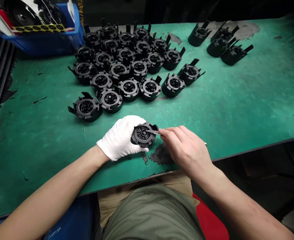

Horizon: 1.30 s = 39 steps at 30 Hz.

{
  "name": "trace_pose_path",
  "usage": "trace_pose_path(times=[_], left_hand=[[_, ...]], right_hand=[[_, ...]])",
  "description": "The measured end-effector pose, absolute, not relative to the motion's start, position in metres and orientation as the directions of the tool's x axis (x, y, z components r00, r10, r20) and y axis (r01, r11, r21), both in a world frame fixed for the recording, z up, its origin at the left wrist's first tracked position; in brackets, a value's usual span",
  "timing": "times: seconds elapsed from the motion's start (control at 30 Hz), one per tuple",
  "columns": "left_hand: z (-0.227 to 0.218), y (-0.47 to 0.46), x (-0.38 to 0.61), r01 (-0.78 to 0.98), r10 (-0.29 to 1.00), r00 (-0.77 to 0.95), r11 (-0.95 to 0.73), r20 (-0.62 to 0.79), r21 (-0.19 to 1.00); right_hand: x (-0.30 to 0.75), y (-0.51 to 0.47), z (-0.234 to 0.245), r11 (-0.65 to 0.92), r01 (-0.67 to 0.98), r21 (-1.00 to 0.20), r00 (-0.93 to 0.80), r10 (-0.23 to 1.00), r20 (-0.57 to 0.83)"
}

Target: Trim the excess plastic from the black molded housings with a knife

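- Head view: the white-gloved left hand (119, 138) closes around a round black plastic part (143, 134), held over the green bench mat (236, 100).
- The bare right hand (188, 150) pinches a slim metal blade (154, 132), its tip on the part.
- Pressure could make the blade slip, nicking the left hand or scratching the part.
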<state>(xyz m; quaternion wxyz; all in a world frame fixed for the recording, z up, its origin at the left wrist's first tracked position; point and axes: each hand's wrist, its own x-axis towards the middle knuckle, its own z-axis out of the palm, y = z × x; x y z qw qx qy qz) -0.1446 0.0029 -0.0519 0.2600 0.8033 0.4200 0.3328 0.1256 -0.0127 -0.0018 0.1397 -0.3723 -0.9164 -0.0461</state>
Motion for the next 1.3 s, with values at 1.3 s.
trace_pose_path(times=[1.3], left_hand=[[-0.032, -0.001, -0.152, 0.346, 0.833, 0.060, -0.535, 0.551, 0.771]], right_hand=[[0.147, -0.018, -0.006, 0.549, 0.667, -0.504, -0.419, 0.836, 0.355]])
